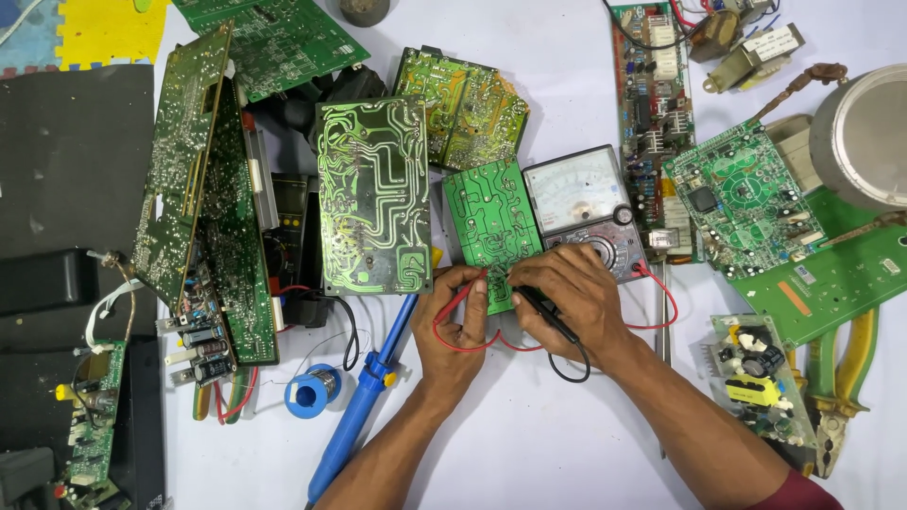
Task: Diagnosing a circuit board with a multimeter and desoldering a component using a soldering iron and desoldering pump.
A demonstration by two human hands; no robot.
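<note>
A small green circuit board (491, 222) lies solder side up in the middle of the white table. My left hand (458, 321) holds a red test probe (470, 288) with its tip on the board's near edge. My right hand (572, 302) grips a black test probe (546, 310), also touching that edge. Red and black leads loop under both hands. An analogue multimeter (581, 203) with a white dial face sits just right of the board, partly behind my right hand.
A blue soldering iron (364, 406) and a blue solder spool (312, 389) lie left of my left arm. Several larger circuit boards (373, 194) surround the work spot. Yellow-handled pliers (841, 378) rest at the right, a metal pot (864, 132) at the far right.
</note>
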